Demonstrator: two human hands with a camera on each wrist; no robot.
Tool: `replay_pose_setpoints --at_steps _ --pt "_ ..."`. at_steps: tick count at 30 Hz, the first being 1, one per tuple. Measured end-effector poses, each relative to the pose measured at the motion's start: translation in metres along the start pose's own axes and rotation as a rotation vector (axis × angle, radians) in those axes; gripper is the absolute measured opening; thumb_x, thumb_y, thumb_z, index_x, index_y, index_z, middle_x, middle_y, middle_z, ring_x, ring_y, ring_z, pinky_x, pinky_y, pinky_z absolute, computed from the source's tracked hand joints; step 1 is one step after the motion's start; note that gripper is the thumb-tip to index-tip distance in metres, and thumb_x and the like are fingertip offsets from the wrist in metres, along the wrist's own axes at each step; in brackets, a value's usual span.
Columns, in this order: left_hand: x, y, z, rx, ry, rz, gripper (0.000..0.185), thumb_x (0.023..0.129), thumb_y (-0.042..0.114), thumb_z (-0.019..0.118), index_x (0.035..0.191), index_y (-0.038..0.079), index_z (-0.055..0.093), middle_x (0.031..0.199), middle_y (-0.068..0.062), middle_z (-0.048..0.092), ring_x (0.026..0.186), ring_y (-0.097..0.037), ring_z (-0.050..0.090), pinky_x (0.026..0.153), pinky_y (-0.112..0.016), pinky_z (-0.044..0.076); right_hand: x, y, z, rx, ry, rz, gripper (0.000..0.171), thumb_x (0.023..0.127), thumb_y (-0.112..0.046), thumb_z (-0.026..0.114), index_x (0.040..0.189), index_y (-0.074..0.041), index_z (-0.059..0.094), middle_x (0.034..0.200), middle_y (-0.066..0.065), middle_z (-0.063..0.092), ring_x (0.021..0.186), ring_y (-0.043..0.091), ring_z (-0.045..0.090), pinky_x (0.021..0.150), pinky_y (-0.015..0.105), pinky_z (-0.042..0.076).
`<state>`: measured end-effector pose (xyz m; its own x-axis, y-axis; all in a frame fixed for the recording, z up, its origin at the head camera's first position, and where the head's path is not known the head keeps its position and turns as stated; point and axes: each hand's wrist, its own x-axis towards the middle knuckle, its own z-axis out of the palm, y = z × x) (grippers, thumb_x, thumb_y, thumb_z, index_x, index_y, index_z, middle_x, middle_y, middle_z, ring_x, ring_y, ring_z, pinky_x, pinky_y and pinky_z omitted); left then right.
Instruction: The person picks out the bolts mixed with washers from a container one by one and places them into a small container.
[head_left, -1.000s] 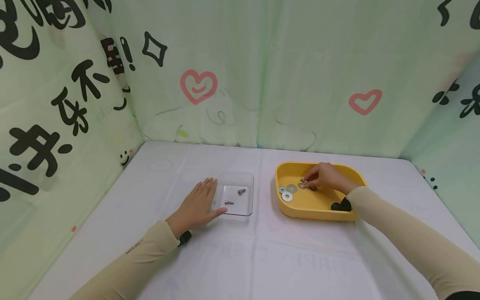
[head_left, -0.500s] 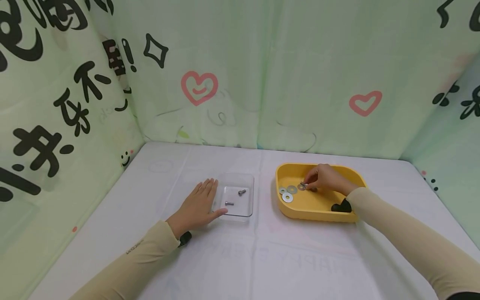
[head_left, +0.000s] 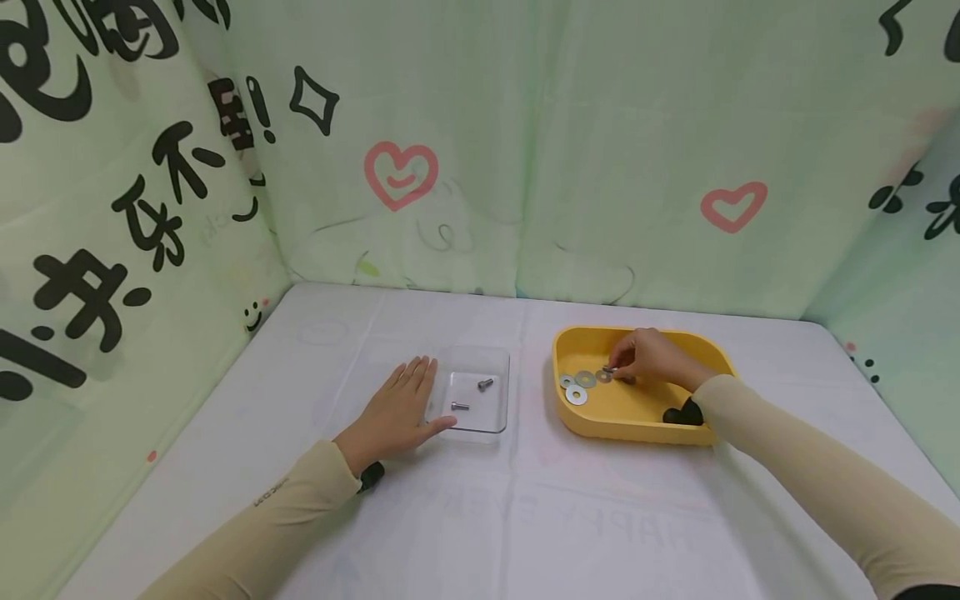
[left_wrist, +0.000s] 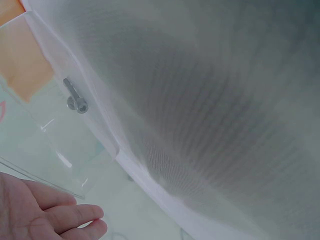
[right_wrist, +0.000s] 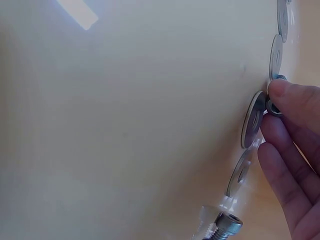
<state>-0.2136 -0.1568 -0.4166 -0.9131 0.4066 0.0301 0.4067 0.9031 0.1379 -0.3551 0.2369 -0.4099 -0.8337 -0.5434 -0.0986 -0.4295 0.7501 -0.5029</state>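
My left hand (head_left: 417, 400) lies flat on the white table, fingers straight, its thumb against the front left corner of a clear plastic tray (head_left: 495, 360). Two small bolts (head_left: 484, 384) (head_left: 459, 406) lie in that tray; the left wrist view shows one bolt (left_wrist: 75, 97) and my fingertips (left_wrist: 55, 216). My right hand (head_left: 617, 369) reaches into a yellow tray (head_left: 581, 421) and pinches a small bolt (right_wrist: 274, 106) between thumb and fingers, right over a row of flat washers (head_left: 585, 379) (right_wrist: 252, 120). Another bolt (right_wrist: 224, 226) lies on the yellow floor below.
Green printed cloth walls (head_left: 480, 167) close in the table on the left, back and right. The table's white cloth (head_left: 525, 517) stretches toward me in front of both trays. A black strap (head_left: 682, 411) sits on my right wrist over the yellow tray's rim.
My right hand has dipped slightly with the bolt toward the washers. The left hand and the clear tray have stayed where they were.
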Motion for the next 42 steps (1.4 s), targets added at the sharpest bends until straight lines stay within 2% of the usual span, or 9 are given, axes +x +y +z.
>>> replay_pose_setpoints --at_steps 16,27,36,42 --pt "0.001 0.000 0.001 -0.005 0.003 -0.005 0.090 0.092 0.060 0.043 0.147 -0.007 0.018 0.153 -0.024 0.023 0.145 -0.034 0.018 0.119 -0.047 0.015 -0.003 0.002 -0.003 0.055 0.002 0.027 0.003 0.079 -0.006 0.074 0.082 -0.006 0.073 0.073 0.003 0.069 0.061 0.012 0.054 0.055 0.020 0.048" --pt "0.001 0.000 0.001 0.002 -0.005 -0.006 0.090 0.092 0.060 0.042 0.147 -0.007 0.017 0.154 -0.024 0.021 0.145 -0.034 0.017 0.119 -0.046 0.015 -0.007 -0.007 -0.011 0.061 0.065 0.025 0.007 0.078 -0.008 0.075 0.084 -0.005 0.074 0.083 0.006 0.072 0.072 0.014 0.058 0.065 0.018 0.050" --pt "0.001 -0.001 0.002 -0.001 0.012 -0.001 0.090 0.092 0.059 0.043 0.147 -0.008 0.018 0.153 -0.025 0.023 0.144 -0.034 0.019 0.119 -0.046 0.016 -0.009 -0.017 -0.020 0.101 0.059 0.017 0.010 0.082 -0.007 0.071 0.090 -0.002 0.074 0.092 0.012 0.073 0.077 0.015 0.061 0.066 0.019 0.052" --pt "0.000 0.000 0.001 -0.001 -0.003 -0.007 0.090 0.092 0.060 0.042 0.147 -0.007 0.018 0.153 -0.024 0.022 0.145 -0.034 0.018 0.119 -0.046 0.015 -0.008 -0.024 -0.028 0.061 0.066 0.006 0.011 0.083 -0.004 0.069 0.092 0.000 0.073 0.093 0.014 0.073 0.079 0.016 0.067 0.070 0.026 0.057"
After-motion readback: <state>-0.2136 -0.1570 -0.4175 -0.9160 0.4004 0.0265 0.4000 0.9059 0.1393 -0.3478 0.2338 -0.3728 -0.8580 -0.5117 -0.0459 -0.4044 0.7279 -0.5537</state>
